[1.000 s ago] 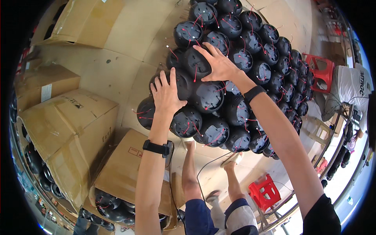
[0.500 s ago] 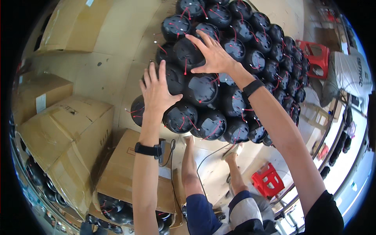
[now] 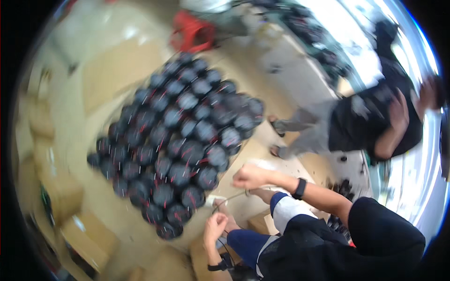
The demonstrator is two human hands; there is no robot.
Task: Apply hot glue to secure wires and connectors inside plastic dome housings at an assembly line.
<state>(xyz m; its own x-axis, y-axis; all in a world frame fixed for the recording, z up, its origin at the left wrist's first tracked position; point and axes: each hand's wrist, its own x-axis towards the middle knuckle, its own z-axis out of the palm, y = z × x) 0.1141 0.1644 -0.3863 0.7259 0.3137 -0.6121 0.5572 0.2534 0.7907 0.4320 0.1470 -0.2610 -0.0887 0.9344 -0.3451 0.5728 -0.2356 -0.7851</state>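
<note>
Blurred view: the right hand [image 3: 248, 177] is a closed fist, its grip pinching a thin cord [image 3: 229, 196] just beside the big cluster of black round parts [image 3: 178, 140] on the floor. The left hand [image 3: 214, 228] curls low near the cord; cannot tell its grip.

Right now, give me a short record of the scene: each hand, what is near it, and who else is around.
left hand: low, closed, seems to pinch a thin cord; picture blurred
right hand: fist, apparently on the same cord
nearest things: cluster of black round objects with red marks
surroundings: cardboard boxes, red stool
others: person in black at right
</note>
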